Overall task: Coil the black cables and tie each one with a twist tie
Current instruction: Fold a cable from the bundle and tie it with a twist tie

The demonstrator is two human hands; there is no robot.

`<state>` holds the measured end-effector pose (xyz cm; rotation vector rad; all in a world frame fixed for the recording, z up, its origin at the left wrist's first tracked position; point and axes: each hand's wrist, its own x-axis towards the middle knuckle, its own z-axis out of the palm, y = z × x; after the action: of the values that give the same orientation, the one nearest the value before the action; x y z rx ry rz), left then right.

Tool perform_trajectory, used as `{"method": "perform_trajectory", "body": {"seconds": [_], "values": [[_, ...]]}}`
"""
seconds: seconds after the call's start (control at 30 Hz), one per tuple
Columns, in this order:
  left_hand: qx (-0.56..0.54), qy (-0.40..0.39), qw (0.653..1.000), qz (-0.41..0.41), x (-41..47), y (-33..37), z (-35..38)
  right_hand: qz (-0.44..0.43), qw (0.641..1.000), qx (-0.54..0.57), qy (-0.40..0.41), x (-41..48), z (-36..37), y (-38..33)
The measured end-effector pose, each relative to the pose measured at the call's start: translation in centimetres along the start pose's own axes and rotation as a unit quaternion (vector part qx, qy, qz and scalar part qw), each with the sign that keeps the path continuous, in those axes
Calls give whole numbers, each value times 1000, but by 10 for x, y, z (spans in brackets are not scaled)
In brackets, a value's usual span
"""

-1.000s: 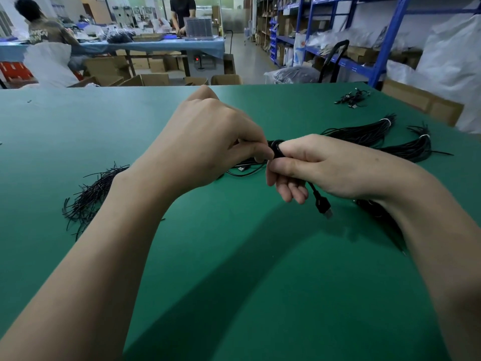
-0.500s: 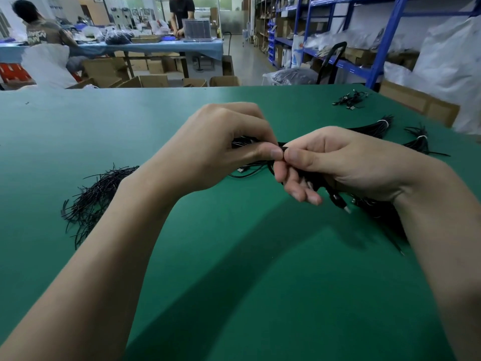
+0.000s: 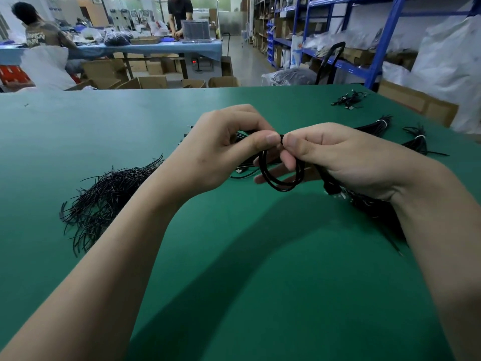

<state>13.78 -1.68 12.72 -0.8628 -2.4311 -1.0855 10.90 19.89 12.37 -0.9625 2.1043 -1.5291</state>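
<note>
Both left hand (image 3: 216, 155) and right hand (image 3: 348, 160) pinch the looped black cable (image 3: 282, 188), seemingly above the green table (image 3: 78, 131).

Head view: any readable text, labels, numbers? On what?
Nothing legible in this frame.
Shirt of the seated person at far left: pale print, too blurred to read.
Red display under the far table: digits too small to read.
Black cable and green table: no markings visible.

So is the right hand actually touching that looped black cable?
Touching. The head view shows the right hand pinching the top of the black cable loop, with the left hand pinching it alongside.
</note>
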Motion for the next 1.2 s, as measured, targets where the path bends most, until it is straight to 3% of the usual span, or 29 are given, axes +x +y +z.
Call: {"method": "perform_trajectory", "body": {"seconds": [0.1, 0.3, 0.43, 0.6, 0.67, 0.77, 0.87, 0.93, 1.0, 1.07, 1.13, 1.2], "values": [[8, 31, 999, 16, 1, 0, -1, 23, 989, 124, -80, 1, 5, 4], [24, 76, 996, 32, -1, 3, -2, 40, 971, 189, -140, 8, 14, 11], [41, 100, 993, 47, -1, 4, -6, 42, 954, 267, -133, 11, 24, 8], [69, 111, 990, 49, -2, 2, -9, 27, 958, 265, -103, 12, 29, 7], [125, 100, 985, 63, -1, 1, -13, 9, 982, 182, -57, 13, 28, 7], [216, 15, 974, 62, -1, -2, -29, -27, 997, -65, 40, 15, 29, 5], [317, -100, 943, -27, -3, 0, -39, -37, 923, -373, 89, 21, 35, 5], [362, -154, 915, -85, -4, 4, -36, -9, 867, -491, 82, 25, 43, 6], [366, -196, 901, -127, -3, 6, -29, 17, 833, -548, 72, 28, 51, 8], [271, -228, 918, -177, -4, 7, -21, 19, 817, -572, 66, 28, 53, 9], [169, -250, 930, -208, -6, 5, -14, 22, 825, -561, 55, 25, 50, 8], [146, -254, 935, -200, -7, 0, -8, 26, 857, -513, 43, 22, 46, 6]]}}
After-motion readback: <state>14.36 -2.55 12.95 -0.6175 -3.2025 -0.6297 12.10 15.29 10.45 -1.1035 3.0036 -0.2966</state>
